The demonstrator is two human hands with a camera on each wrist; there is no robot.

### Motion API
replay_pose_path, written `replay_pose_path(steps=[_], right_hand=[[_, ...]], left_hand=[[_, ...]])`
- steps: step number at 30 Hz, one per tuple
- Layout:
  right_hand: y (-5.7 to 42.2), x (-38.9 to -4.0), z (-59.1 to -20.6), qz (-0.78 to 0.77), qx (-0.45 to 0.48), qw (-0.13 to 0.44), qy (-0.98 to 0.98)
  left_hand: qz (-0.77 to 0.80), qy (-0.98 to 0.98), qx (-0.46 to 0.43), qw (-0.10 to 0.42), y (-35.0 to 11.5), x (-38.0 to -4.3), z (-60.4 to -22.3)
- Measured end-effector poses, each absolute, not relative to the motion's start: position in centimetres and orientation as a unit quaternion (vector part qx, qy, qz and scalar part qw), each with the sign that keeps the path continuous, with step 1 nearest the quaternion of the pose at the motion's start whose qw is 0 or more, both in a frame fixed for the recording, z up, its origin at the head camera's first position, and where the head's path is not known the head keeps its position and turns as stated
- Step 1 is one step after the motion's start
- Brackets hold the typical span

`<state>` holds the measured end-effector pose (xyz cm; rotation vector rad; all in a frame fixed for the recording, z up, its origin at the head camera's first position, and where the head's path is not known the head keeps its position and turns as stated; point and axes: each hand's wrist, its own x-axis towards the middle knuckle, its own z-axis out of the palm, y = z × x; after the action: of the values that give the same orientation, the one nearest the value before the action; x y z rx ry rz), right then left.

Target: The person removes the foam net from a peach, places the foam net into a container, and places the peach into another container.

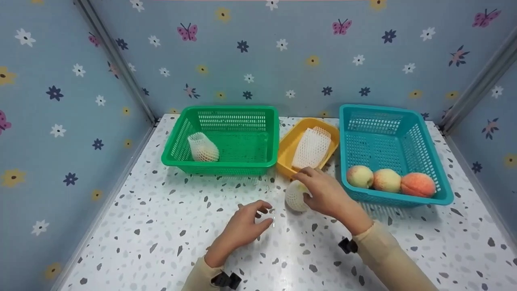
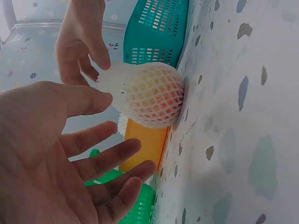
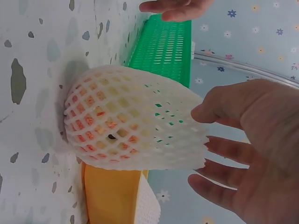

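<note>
A peach in a white foam net sleeve [image 3: 110, 119] stands on the speckled tabletop, the loose end of its sleeve pointing up. My right hand [image 1: 325, 192] is at that upper end, its thumb and fingertips right at the net's rim and spread apart. To the left of the peach is my left hand [image 1: 246, 224], fingers loosely bent and nothing in them. The left wrist view shows the left thumb [image 2: 88, 99] overlapping the net, with the other fingers spread below. Behind the peach, a yellow basket [image 1: 286, 155] holds flat white foam nets [image 1: 312, 147].
At the back left stands a green basket [image 1: 220, 165] with one net-wrapped peach [image 1: 204, 148] inside. A blue basket [image 1: 442, 178] at the back right contains three bare peaches [image 1: 387, 180] along its front side. Patterned walls [image 1: 258, 56] enclose the table at back and sides.
</note>
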<state>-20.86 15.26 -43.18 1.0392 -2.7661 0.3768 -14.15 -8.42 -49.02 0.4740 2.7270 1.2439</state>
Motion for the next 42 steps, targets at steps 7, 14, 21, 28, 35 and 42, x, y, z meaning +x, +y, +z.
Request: replay_pose_path(steps=[7,14,21,28,35,42], right_hand=[[14.8,-21.2,-44.3,0.126,0.344,0.095,-0.926],[15.0,-21.7,-45.0,0.156,0.349,0.109,-0.917],[15.9,-22.0,-45.0,0.178,0.361,0.144,-0.904],[16.6,-22.1,-44.6,0.171,0.357,0.157,-0.905],[17.3,-22.5,-43.9,0.171,0.36,0.171,-0.901],[17.9,-22.7,-43.3,0.179,0.349,0.151,-0.907]], left_hand=[[0.413,0.896,0.158,0.054,-8.2,-14.6,-48.7],[0.436,0.883,0.164,0.063,-8.2,-15.2,-48.6],[0.473,0.86,0.176,0.082,-8.3,-16.0,-48.9],[0.481,0.853,0.184,0.087,-8.4,-16.5,-49.2],[0.478,0.855,0.181,0.089,-8.1,-16.9,-48.9],[0.472,0.857,0.182,0.095,-7.7,-17.5,-48.4]])
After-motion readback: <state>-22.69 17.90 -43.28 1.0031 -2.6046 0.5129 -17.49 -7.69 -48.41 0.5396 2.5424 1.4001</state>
